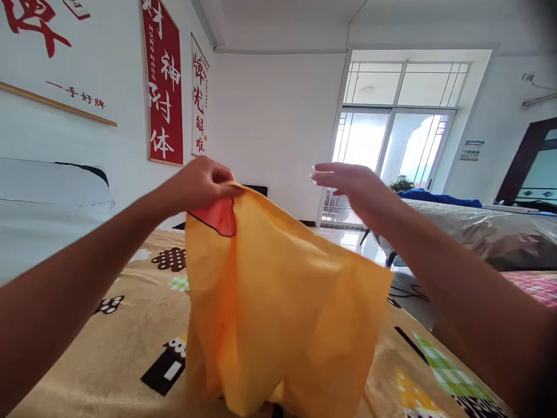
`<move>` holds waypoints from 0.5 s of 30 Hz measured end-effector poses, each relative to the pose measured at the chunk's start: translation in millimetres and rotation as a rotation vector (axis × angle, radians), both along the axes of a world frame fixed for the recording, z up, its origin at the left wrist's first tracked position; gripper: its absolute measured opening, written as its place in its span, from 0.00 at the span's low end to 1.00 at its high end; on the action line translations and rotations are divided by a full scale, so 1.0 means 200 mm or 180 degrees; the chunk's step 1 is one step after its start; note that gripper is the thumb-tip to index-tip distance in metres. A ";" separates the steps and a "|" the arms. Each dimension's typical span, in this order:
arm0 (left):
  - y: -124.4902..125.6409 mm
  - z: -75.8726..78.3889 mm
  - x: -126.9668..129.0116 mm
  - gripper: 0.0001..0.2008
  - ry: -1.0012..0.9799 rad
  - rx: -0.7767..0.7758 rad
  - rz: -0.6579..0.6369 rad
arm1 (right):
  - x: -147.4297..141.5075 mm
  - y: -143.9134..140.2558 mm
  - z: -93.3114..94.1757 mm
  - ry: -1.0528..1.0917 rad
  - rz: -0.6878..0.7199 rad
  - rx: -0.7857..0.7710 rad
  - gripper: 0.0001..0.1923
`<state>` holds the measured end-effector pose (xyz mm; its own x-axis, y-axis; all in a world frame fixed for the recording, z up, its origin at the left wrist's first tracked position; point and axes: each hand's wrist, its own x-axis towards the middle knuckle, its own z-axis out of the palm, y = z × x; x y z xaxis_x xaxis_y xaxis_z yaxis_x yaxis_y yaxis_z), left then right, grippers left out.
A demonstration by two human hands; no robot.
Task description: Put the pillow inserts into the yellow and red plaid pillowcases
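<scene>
One corner only is in hand so far. The left hand (203,181) is closed in a pinch on the top edge of the yellow cloth (278,307), right where a red-orange patch (217,216) outlined in black shows at the fold. From that grip the cloth hangs in loose folds, held up in the air in front of the person, and its lower end droops down to the bed (130,325), which is covered with a tan patterned blanket.

The right hand (348,180) is open, fingers stretched out flat and pointing left, and it holds nothing. It hovers above the cloth's upper right edge, near it but apart from it, as far as I can see.

By my reckoning the work is at an early stage: the cloth has been lifted, yet it is not spread, not squared up, and no tidy fold shows in it. A second grip on the free side looks to be what is lacking before it could be stretched out flat.

Behind, red banners (163,81) hang on the white wall, and a glass door (383,157) lets in daylight.
</scene>
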<state>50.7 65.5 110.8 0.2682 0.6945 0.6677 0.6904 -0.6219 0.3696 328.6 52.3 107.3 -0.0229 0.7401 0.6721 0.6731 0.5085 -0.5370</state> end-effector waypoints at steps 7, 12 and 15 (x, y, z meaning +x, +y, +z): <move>-0.09 -0.29 0.24 0.09 -0.0262 0.1330 -0.0218 | -0.31 -0.06 -0.20 -0.0229 0.1226 -0.1235 0.09; -0.16 -0.68 0.28 0.40 -0.0817 0.0791 -0.0350 | -0.26 0.00 -0.21 0.0981 0.1183 -0.0901 0.16; -0.08 -0.85 0.29 0.31 -0.0546 0.0357 -0.0273 | -0.24 -0.03 -0.16 0.1040 0.1190 -0.0549 0.21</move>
<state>107.8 50.3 -60.1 0.1991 0.5928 0.7803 0.5661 -0.7195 0.4022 281.3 45.8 75.9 -0.1163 0.8220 0.5575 0.2461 0.5677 -0.7856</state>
